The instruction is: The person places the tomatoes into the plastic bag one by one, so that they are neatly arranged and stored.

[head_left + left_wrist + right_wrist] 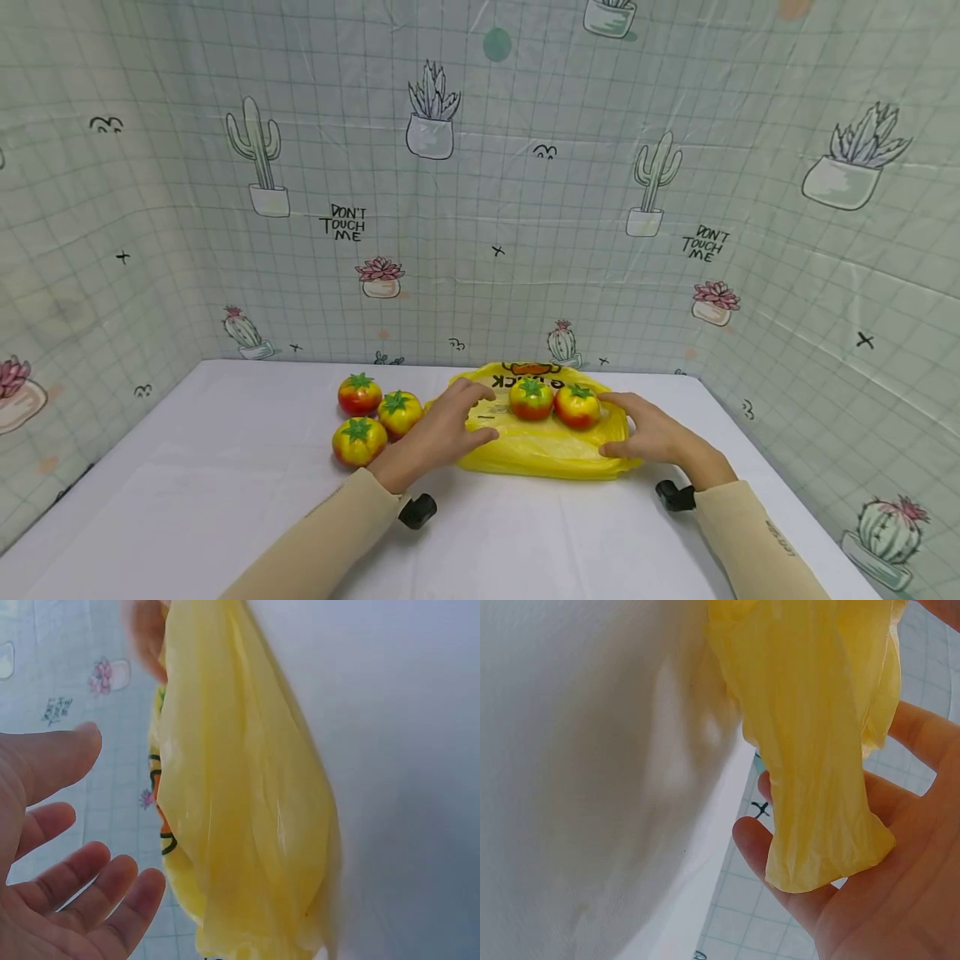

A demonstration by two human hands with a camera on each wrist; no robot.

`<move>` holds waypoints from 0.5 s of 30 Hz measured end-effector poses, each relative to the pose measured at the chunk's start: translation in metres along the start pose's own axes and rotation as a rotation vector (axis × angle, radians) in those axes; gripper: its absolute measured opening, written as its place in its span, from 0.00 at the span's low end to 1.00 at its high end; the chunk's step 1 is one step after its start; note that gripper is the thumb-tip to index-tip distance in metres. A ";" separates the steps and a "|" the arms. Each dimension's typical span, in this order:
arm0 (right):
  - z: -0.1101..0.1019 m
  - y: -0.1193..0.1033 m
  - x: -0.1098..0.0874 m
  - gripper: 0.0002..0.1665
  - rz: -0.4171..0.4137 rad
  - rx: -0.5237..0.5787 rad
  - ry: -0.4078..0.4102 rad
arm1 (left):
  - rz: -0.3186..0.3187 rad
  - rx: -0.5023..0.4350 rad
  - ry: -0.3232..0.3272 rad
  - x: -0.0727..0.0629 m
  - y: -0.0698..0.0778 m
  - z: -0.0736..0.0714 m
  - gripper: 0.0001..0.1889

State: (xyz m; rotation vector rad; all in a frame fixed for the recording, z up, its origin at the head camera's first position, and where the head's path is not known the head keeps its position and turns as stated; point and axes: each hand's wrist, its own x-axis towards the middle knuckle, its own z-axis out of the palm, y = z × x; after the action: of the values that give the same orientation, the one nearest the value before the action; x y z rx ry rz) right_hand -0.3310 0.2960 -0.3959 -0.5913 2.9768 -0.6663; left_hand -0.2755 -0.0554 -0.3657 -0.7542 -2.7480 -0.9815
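Fingers (75, 877) spread and pinching nothing, our left hand (442, 421) sits at the near-left side of a yellow plastic bag (540, 454) lying on the white counter (150, 508). Over on its right edge, our right hand (648, 435) has thumb and fingers apart, the loose film lying in front of those fingers, not gripped. Two yellow-and-red tomatoes, one left (531, 400) and one right (577, 407), rest side by side at the bag; whether inside its mouth or on top, we can't tell. Light, limp and slippery, that bag looks, so we'd favour pinching its side edges. Those glossy tomatoes should roll easily, best cupped round the widest part; weight and firmness, we can't judge. Three more tomatoes (359, 442) cluster left, and our left forearm (337, 525), wearing a black wrist camera (417, 511), slants close beside them, crowding the near approach.
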 end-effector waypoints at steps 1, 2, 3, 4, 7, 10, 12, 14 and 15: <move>0.000 0.000 0.000 0.50 -0.002 0.002 0.001 | -0.002 -0.001 0.006 -0.003 -0.001 -0.001 0.24; 0.001 0.000 0.000 0.50 -0.003 0.000 0.002 | -0.003 -0.005 0.011 -0.005 -0.001 -0.002 0.24; 0.001 0.000 0.000 0.51 -0.005 0.001 0.002 | -0.002 -0.007 0.019 -0.007 -0.002 -0.003 0.24; 0.002 0.000 0.000 0.51 -0.006 0.001 0.002 | -0.001 -0.005 0.027 -0.009 -0.004 -0.004 0.24; 0.003 0.001 -0.001 0.51 -0.007 0.000 -0.002 | -0.007 -0.018 0.052 -0.015 -0.008 -0.006 0.24; 0.003 0.002 -0.001 0.51 -0.011 -0.006 -0.001 | -0.010 -0.020 0.084 -0.020 -0.013 -0.008 0.23; 0.002 0.002 -0.001 0.51 -0.012 -0.004 0.001 | -0.010 -0.014 0.103 -0.023 -0.016 -0.010 0.23; 0.001 0.002 0.000 0.51 -0.013 -0.005 0.002 | -0.016 -0.001 0.119 -0.026 -0.019 -0.012 0.23; 0.001 0.002 0.000 0.51 -0.012 -0.005 0.000 | -0.017 0.007 0.127 -0.027 -0.021 -0.013 0.23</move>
State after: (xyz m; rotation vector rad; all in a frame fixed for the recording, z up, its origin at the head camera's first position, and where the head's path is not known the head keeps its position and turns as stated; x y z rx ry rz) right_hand -0.3317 0.2974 -0.3980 -0.6098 2.9780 -0.6601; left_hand -0.2626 -0.0884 -0.3747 -0.6444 -2.6520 -0.9872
